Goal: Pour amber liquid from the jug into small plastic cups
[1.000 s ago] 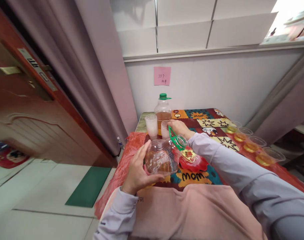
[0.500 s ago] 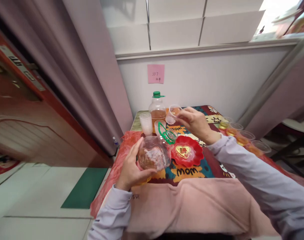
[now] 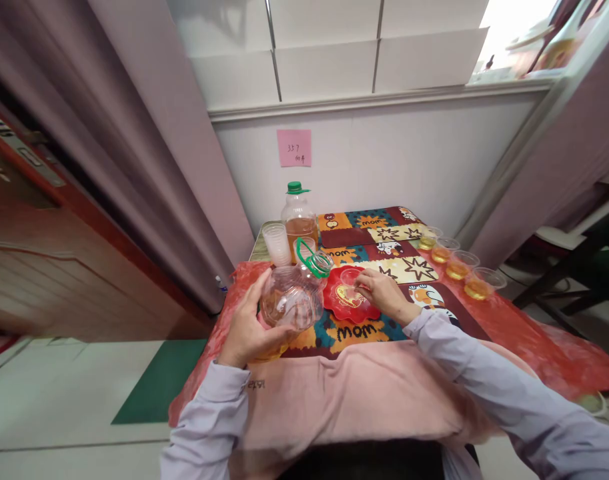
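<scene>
My left hand is wrapped round a clear plastic jug with a green handle at its neck. The jug is tilted to the right, its uncapped mouth towards the red scalloped plate; amber liquid shows low in it. With closed fingertips, my right hand holds a clear plastic cup over the plate. Whether the cup touches the plate I cannot tell. Behind the jug are a stack of plastic cups and another, partly hidden cup stack.
A second jug, capped in green and part full, stands at the back. Several cups of yellow liquid line the right side of the table. A pink cloth covers the front edge. A patterned mat lies under the plate.
My right hand has lowered the cup from near the back jug down to the red plate. The tilted jug stays in my left hand. The view has shifted to the right.
</scene>
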